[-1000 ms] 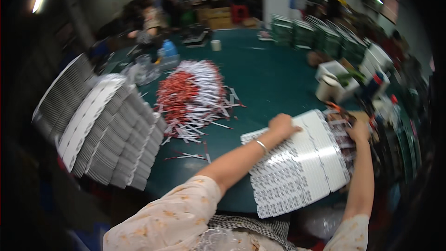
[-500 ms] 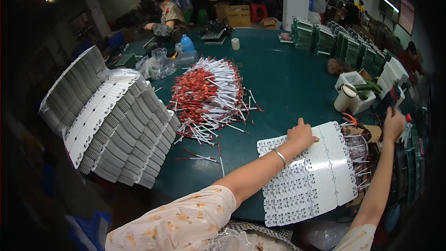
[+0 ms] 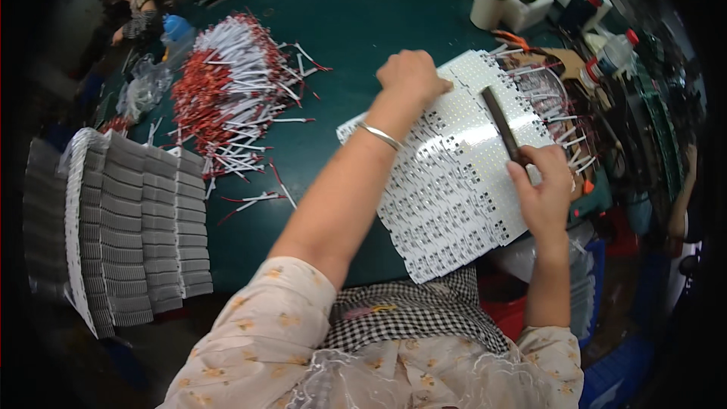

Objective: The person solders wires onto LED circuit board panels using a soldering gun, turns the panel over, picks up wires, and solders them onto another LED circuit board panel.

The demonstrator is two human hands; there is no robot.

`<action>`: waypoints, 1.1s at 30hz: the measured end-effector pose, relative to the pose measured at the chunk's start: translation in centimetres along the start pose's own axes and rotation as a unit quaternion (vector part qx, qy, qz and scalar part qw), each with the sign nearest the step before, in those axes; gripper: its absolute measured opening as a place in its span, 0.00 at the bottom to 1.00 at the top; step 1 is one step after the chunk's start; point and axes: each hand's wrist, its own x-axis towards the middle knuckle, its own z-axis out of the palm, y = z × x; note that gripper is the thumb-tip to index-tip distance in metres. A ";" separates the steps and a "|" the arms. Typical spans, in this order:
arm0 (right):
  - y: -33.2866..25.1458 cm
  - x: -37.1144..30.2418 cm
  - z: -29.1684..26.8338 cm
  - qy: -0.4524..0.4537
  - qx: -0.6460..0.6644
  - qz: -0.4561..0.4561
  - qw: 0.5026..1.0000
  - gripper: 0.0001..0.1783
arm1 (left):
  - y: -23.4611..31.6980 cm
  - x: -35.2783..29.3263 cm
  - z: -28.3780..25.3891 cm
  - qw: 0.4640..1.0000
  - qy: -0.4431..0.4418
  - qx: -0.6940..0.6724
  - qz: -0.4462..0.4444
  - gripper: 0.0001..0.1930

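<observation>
White circuit-board sheets (image 3: 448, 191), overlapping in rows with small dark marks, lie on the green table in front of me. My left hand (image 3: 410, 76) is at their far edge with its fingers curled in; whatever they may hold is hidden. Gripped in my right hand (image 3: 547, 185) is a dark narrow bar (image 3: 500, 123), slanting up and left over the smooth part of the sheets. White-and-red wires (image 3: 560, 119) stick out along the sheets' right side. A large heap of similar wires (image 3: 241, 76) lies to the left, with a few loose ones nearer me.
Stacked boards (image 3: 140, 220) stand at the left. Beyond the sheets are a white cup (image 3: 491, 4), a foam box (image 3: 534, 11) with green vegetables, orange-handled pliers (image 3: 511, 40) and a red-capped bottle (image 3: 615, 53). At far left sits another person (image 3: 140, 11).
My view has tilted down and turned right. My right hand has come from beside the clutter at right to over the sheets, holding the dark bar. My left hand stays at the sheets' far edge.
</observation>
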 end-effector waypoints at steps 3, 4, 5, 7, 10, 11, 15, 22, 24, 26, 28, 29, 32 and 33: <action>-0.3 -1.8 0.7 -0.031 -0.040 -0.022 0.998 0.13 | -2.3 0.9 0.3 0.999 -0.018 0.010 0.029 0.22; -0.5 -2.2 0.5 -0.031 -0.047 -0.017 0.998 0.12 | -2.8 0.9 0.6 0.999 -0.019 0.009 0.032 0.22; -0.7 -2.3 0.2 -0.030 -0.050 -0.015 0.998 0.12 | -3.2 1.0 0.8 0.998 -0.028 -0.011 0.047 0.20; -1.2 -2.6 -0.8 -0.015 -0.073 0.006 0.997 0.12 | -3.7 0.4 1.2 0.997 -0.040 -0.032 0.057 0.19; -0.7 -4.5 -1.5 -0.015 -0.081 0.082 0.993 0.16 | -4.0 0.0 1.6 0.998 -0.014 -0.051 0.042 0.15; -0.3 -5.6 -1.6 0.004 -0.063 0.155 0.986 0.17 | -3.9 -0.2 2.0 0.998 0.008 -0.055 0.043 0.14; 2.2 -10.0 -2.3 0.084 0.026 0.303 0.949 0.16 | -4.1 -0.6 2.7 0.991 0.086 -0.050 0.089 0.14; 3.5 -10.8 -0.3 0.187 0.218 0.381 0.879 0.20 | -5.9 -0.3 2.4 0.982 -0.012 -0.132 0.138 0.21; 4.1 -11.0 0.0 0.186 0.266 0.385 0.864 0.20 | -6.4 -0.8 2.7 0.975 -0.011 -0.127 0.183 0.26; 4.2 -10.8 0.1 0.205 0.283 0.381 0.856 0.20 | -7.1 -0.8 2.4 0.962 -0.029 -0.151 0.224 0.38; 3.9 -10.4 0.2 0.206 0.281 0.376 0.859 0.20 | -7.4 -1.2 2.4 0.961 -0.025 -0.170 0.216 0.37; 3.7 -10.0 0.2 0.210 0.279 0.378 0.857 0.20 | -7.5 -1.2 2.6 0.961 -0.019 -0.189 0.202 0.37; 3.2 -8.7 0.2 0.237 0.301 0.344 0.858 0.20 | -7.9 -0.6 3.0 0.955 -0.029 -0.247 0.161 0.34; 3.5 -8.5 0.2 0.236 0.303 0.344 0.857 0.20 | -7.7 -0.4 3.1 0.953 -0.034 -0.273 0.129 0.32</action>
